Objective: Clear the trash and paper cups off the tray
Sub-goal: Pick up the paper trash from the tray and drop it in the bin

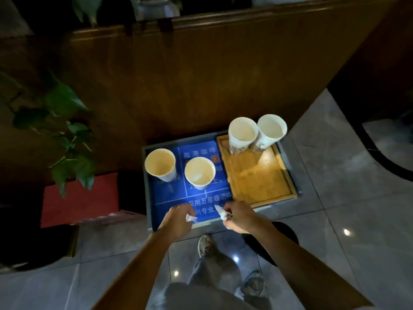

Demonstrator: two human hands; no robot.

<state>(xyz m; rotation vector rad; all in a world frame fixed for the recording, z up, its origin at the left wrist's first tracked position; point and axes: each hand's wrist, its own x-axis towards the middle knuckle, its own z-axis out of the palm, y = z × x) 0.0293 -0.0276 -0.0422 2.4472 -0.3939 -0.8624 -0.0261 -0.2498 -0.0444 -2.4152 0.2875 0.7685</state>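
A grey-rimmed tray (145, 175) with a blue printed liner holds two upright paper cups, one at the far left (160, 164) and one beside it (200, 173) with a bit of white paper inside. A wooden tray (257, 177) on the right carries two more paper cups (242, 134) (270, 130) at its far end. My left hand (177, 220) is closed on a crumpled white tissue (191, 218) at the blue tray's near edge. My right hand (239, 217) grips another white tissue wad (220, 211) just to the right.
A wooden partition (201, 74) rises behind the trays. A leafy plant (67, 139) and a red box (80, 202) stand at the left. A dark round bin (281, 240) sits under my right forearm. Grey tiled floor and my shoes lie below.
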